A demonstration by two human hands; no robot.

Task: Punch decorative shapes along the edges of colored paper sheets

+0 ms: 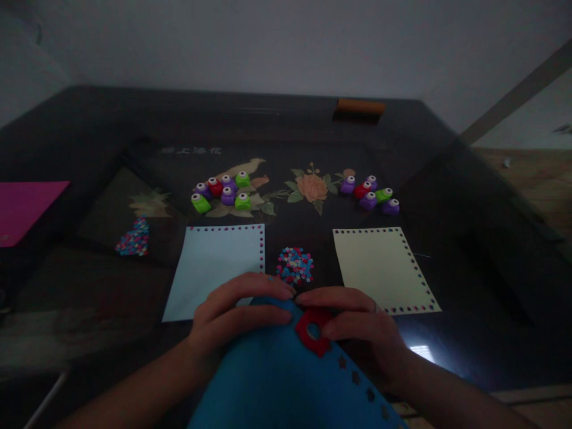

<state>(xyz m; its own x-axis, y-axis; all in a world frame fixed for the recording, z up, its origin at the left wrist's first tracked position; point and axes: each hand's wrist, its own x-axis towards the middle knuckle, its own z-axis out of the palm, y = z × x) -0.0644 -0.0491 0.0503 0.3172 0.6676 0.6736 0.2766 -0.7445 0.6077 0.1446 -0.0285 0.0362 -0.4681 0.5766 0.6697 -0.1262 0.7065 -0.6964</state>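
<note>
The blue sheet [277,375] lies at the near edge of the tabletop [469,238], its top corner between the two hands. A row of small punched holes [355,377] runs along its right edge. A red punch [313,330] is clipped over that edge near the corner. The right hand [361,325] pinches the punch, with the thumb on its near side and the forefinger stretched across the top. The left hand [232,319] grips the sheet just beside it, fingers pressed together and laid over the corner (the thumb is hidden).

Just beyond the fingertips a loose heap of coloured paper bits [295,266] lies straight on the dark glass. It sits between a pale blue sheet [214,268] and a pale yellow sheet [379,268], both with punched borders. Farther back are two clusters of small punches, purple, red and green: the left cluster [223,193] and the right cluster [370,193], either side of a flower motif [311,186] under the glass. A second heap of bits [134,238] lies well to the left, and a pink sheet [22,208] at the left edge.
</note>
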